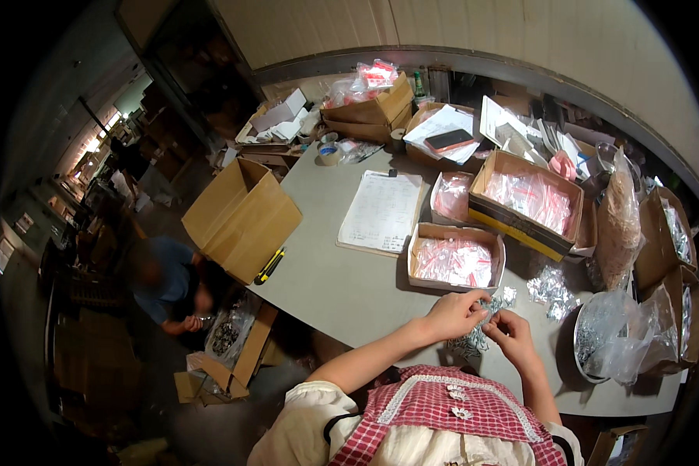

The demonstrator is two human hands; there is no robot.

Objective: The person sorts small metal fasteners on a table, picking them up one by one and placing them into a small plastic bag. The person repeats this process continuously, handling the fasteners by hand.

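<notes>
My left hand (457, 314) and my right hand (511, 332) are close together above a pile of small silvery metal pieces (466, 344) at the table's near edge. The fingertips of each hand are pinched; whatever lies between them is too small to make out. Just beyond my left hand stands a small open carton (443, 284) full of clear plastic bags (457, 260) with red edges. More shiny small pieces lie in a heap (550, 292) to the right of my hands.
A round bowl (579, 365) of metal pieces with plastic over it stands at right. A larger carton of bags (512, 230) sits behind. A clipboard (380, 213), a yellow-black utility knife (269, 266) and an empty carton (237, 225) are leftward. A person in blue (163, 272) works at left.
</notes>
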